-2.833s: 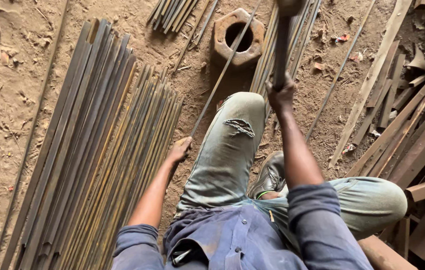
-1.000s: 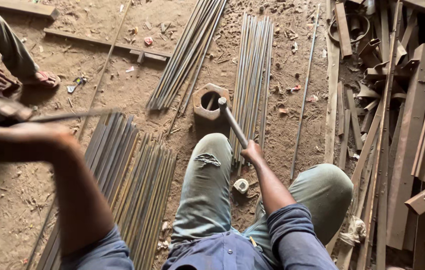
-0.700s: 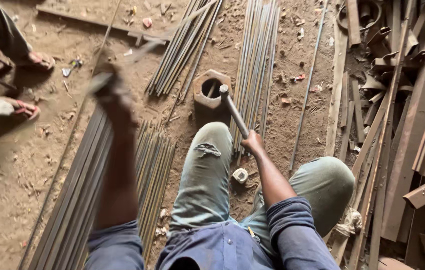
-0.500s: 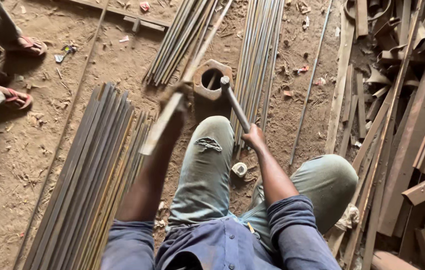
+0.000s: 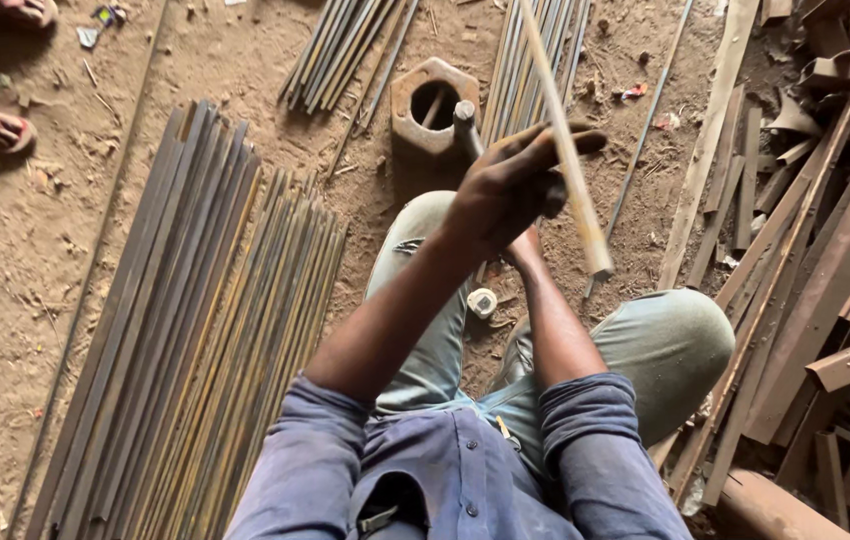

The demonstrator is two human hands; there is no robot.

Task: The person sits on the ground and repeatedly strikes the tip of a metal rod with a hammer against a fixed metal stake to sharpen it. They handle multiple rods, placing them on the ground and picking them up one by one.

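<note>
Left hand (image 5: 510, 185) is gripping a thin pale rod (image 5: 565, 150) near its lower end, carrying it across the knees. Right hand (image 5: 525, 245) is mostly hidden behind it, probably clenched on the hammer (image 5: 465, 125) handle; can't confirm. Flat bar stack (image 5: 195, 340) is lying to the left. Hex block (image 5: 433, 105) is sitting ahead on dirt. Best practice: seat the rod flat on the block, fingers well back from the strike point.

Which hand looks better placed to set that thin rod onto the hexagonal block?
Probably the left hand: it already grips the thin rod raised above the hexagonal block. The right hand sits behind it, mostly hidden, apparently on the hammer.
</note>
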